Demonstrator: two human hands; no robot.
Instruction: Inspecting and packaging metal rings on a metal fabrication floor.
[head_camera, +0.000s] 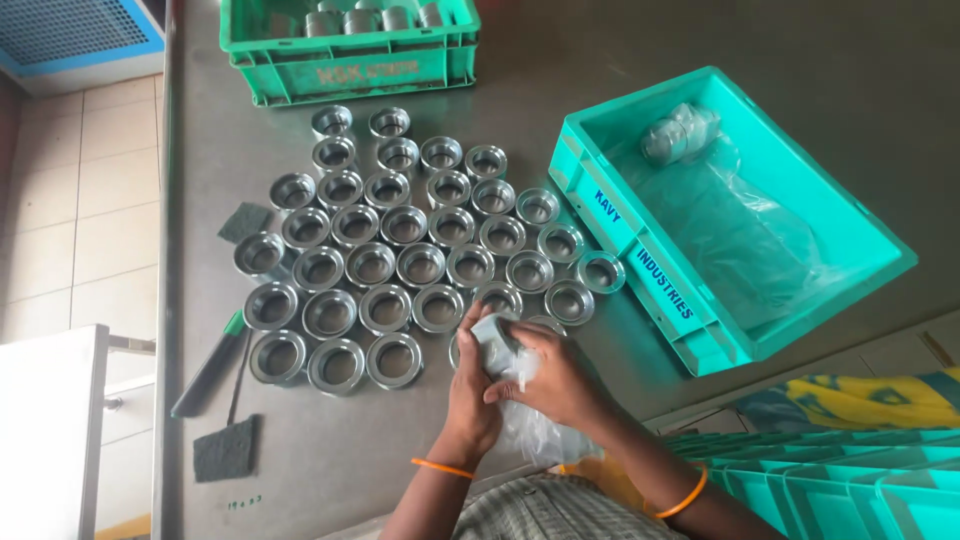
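Leftmost on the grey metal table (780, 60), a dark abrasive pad (225, 449) lies near the front edge, with a green-tipped dark tool (212, 364) just above it and a second pad (245, 221) farther back. Next comes a large cluster of shiny metal rings (385, 265), set open side up in rough rows and touching or nearly touching one another across the middle of the table. Behind them, at the far edge, a green crate (350, 68) holds more metal parts. At the front of the cluster the person's two hands meet. The left hand (470, 385), an orange band on its wrist, is curled around a metal ring (492, 342), held just above the table at the near edge of the rows. The right hand (555, 378), also with an orange wristband, closes its fingers on a clear plastic bag (535, 432) that wraps around the same ring and hangs down toward the person. Farther right, a turquoise tray (640, 262) sits at an angle, holding crumpled clear plastic and a few bagged rings (680, 132) in its far corner. Stacked turquoise trays (850, 490) show at the lower right.
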